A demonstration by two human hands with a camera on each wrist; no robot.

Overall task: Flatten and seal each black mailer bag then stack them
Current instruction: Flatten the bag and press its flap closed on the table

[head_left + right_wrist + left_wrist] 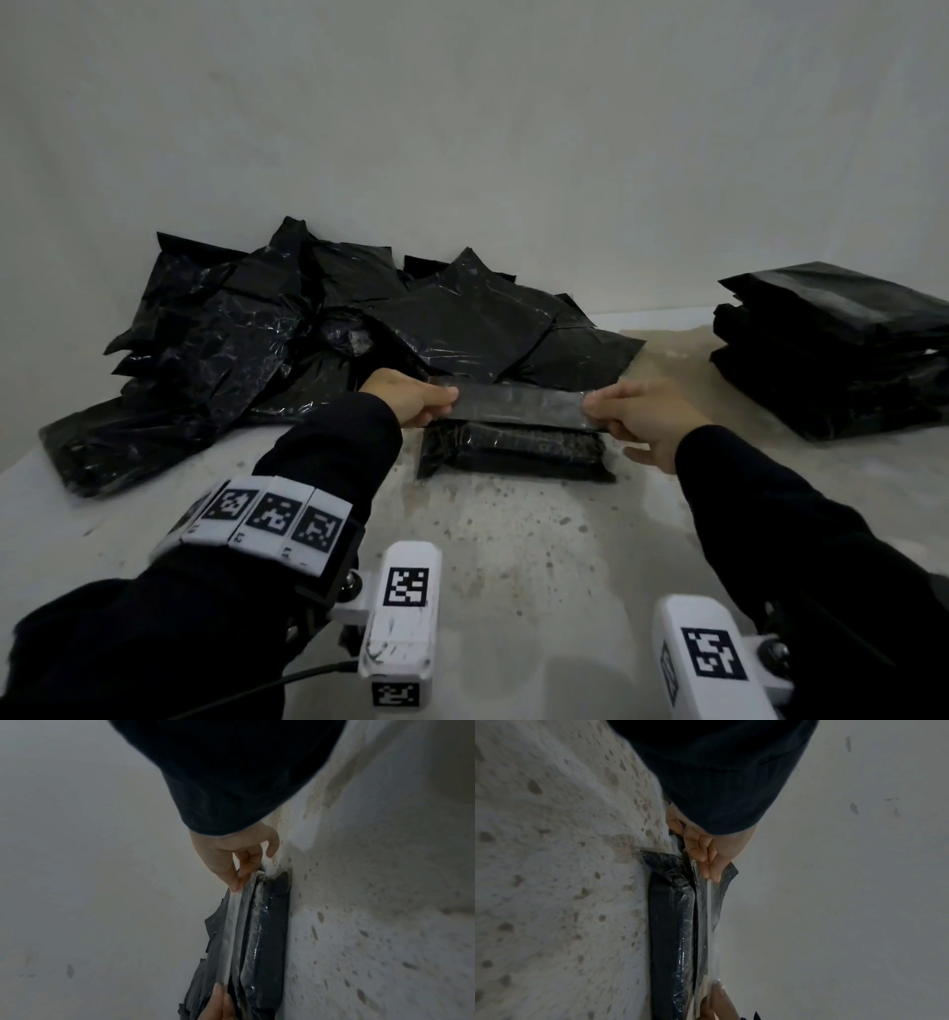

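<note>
- Left hand point(411, 398) fingers point(706, 860) pinch one end of the glossy flap point(518, 406), right hand point(639, 419) the other (pulled taut).
- Flat black mailer bag point(513, 452) lies on the speckled table point(513, 555).
- Crinkled loose pile point(287, 334) behind left; neat stack point(837, 354) at right.

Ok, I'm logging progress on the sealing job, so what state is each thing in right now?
Mailer bag: lying on the table, not yet sealed.
Flap: lifted, stretched between both hands.
Left hand: pinches the flap's left end.
Right hand: pinches the flap's right end.
Loose pile of bags: crumpled, jumbled, unstacked.
Stack of bags: flat, piled at right.
Table: stained, speckled.
</note>
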